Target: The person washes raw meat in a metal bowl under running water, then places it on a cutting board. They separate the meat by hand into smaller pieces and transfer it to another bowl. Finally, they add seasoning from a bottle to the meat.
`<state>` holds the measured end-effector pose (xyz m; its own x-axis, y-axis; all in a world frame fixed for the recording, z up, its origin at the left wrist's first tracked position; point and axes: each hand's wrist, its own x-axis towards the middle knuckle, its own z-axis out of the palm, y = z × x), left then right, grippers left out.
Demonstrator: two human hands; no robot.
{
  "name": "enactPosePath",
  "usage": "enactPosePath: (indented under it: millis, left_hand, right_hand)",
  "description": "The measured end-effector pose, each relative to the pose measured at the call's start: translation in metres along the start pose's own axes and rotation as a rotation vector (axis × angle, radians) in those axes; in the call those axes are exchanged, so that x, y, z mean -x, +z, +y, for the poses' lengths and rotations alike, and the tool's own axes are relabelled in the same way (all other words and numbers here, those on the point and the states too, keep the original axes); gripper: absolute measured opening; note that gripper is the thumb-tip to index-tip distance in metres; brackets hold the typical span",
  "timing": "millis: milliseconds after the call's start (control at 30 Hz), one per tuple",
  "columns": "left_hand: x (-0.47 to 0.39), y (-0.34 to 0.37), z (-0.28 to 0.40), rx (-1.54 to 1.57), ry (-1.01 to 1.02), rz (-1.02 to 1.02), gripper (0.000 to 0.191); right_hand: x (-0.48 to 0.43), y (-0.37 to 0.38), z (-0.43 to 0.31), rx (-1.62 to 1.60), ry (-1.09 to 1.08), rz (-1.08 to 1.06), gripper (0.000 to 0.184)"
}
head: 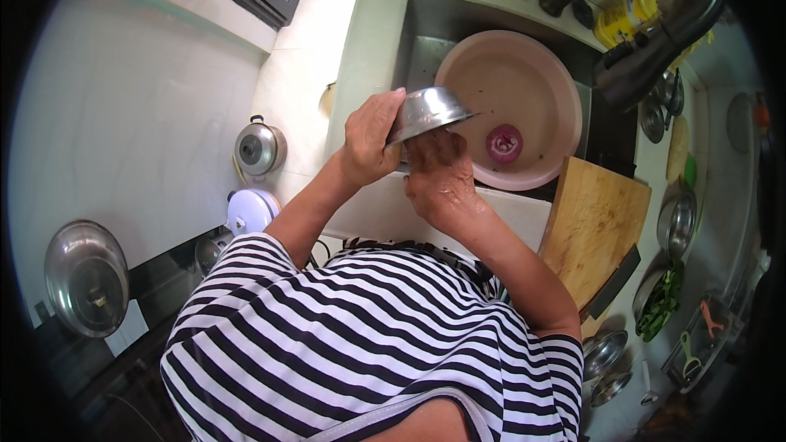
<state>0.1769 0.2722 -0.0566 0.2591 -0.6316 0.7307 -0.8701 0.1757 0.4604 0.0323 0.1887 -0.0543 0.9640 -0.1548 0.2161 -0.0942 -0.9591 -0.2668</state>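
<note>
My left hand (371, 135) grips a small stainless steel bowl (430, 112) by its base and side, tipped over at the near left rim of a pink plastic basin (568, 135). My right hand (442, 178) is at the bowl's open side, its fingers partly hidden by the bowl. Whether those fingers hold anything cannot be seen. The basin sits in a metal sink (424, 37) and holds cloudy water. In it lies a round pink-purple piece (504, 143) with a whitish middle, perhaps a cut onion. Small dark bits float around it.
Right of my right arm lie a wooden cutting board (599, 221) and a dark-handled knife (611, 282). A black faucet (632, 67) reaches over the sink's far right corner. Leafy greens (660, 307) and metal bowls (677, 224) line the right. A lidded pot (259, 147) stands left.
</note>
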Motion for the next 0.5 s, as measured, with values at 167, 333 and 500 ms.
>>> enactPosePath:
  millis: [167,333,500]
  left_hand:
    - [-0.002,-0.01,-0.004,-0.17,0.162,-0.061,0.06]
    - [-0.017,0.003,-0.01,-0.05,-0.347,0.132,0.047]
    - [-0.026,0.03,-0.02,0.74,-1.141,0.434,0.031]
  right_hand:
    - [0.002,0.002,0.001,0.025,0.101,-0.448,0.045]
    - [0.0,0.002,0.007,-0.172,0.199,-0.342,0.036]
    - [0.018,0.007,0.02,-0.201,0.138,0.038,0.022]
